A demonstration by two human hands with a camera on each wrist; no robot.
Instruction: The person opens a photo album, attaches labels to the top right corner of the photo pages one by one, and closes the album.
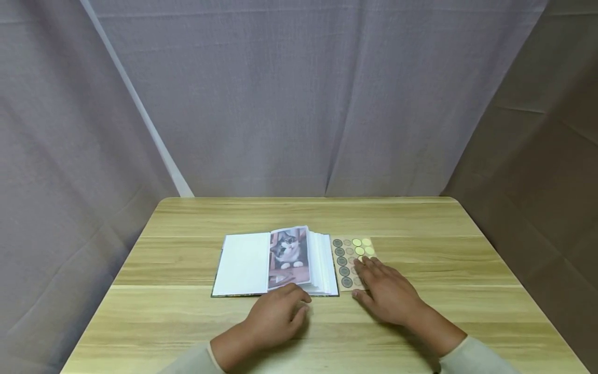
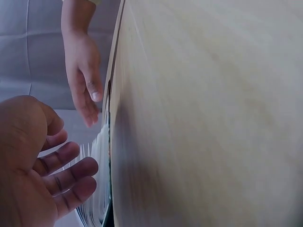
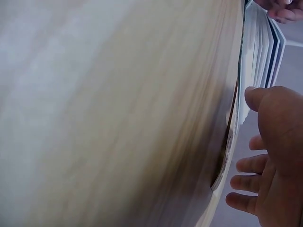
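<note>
A photo album (image 1: 244, 265) lies spread on the table, its left side a blank white cover lining. On its top page is a photo of a grey-and-white cat (image 1: 288, 250), slightly raised at the right over a fanned stack of pages (image 1: 322, 262). My left hand (image 1: 277, 315) is at the album's front edge, fingers loosely bent with nothing in them. To the album's right lies a sheet of round stickers (image 1: 342, 261), dark ones on the left and yellow ones at the upper right. Over its lower right part my right hand (image 1: 390, 293) reaches with extended fingers, hiding some stickers.
The wooden table (image 1: 177, 254) has rounded far corners. Behind it hangs a grey curtain (image 1: 280, 104), with more cloth at the left and a darker drape (image 1: 537, 166) at the right.
</note>
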